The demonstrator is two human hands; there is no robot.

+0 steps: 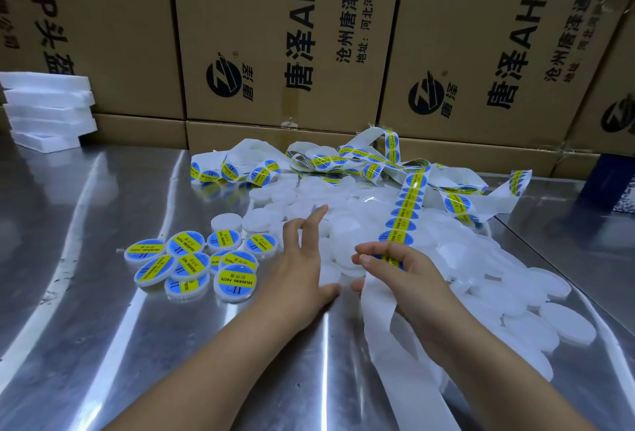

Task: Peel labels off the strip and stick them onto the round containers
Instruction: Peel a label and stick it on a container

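Fetching a blank: reaching with spread left hand (302,269) into pile of plain containers (347,231), pinching label strip (409,204) in right hand (402,276) just above it. Labelled containers (237,279) parked left. Next: grab one, peel, press centred.

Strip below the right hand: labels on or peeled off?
Peeled off: the strip below the right hand is bare white; labels show only above the grip.
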